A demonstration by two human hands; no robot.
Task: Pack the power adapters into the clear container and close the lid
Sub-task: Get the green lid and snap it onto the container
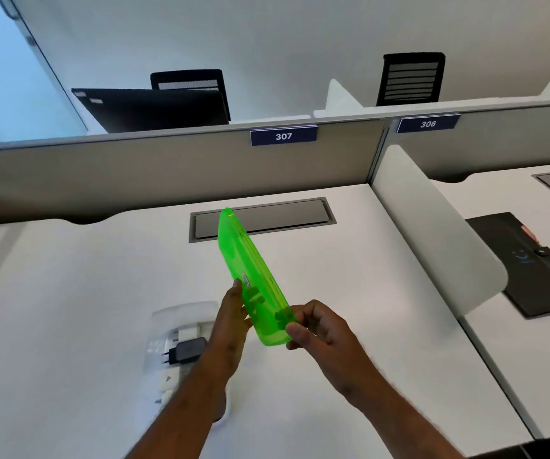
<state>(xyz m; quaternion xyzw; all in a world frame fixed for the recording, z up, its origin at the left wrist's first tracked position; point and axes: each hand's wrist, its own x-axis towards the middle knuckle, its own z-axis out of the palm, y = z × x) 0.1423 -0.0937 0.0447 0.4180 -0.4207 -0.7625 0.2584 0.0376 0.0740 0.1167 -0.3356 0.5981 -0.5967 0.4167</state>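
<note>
A translucent green lid [250,270] is held tilted on edge above the white desk [68,293], its far end pointing away from me. My left hand [230,323] grips its left side and my right hand [316,329] pinches its near corner. Below my left forearm the clear container [181,314] stands open on the desk. Inside it lie a black power adapter [186,349] with two round pins and several white adapters [186,332]; my left arm hides the container's right part.
A grey cable hatch [293,215] is set in the desk behind the lid. A grey partition with the label 307 [283,136] closes the back. A white divider [432,233] bounds the right side; a black folder [532,260] lies on the neighbouring desk.
</note>
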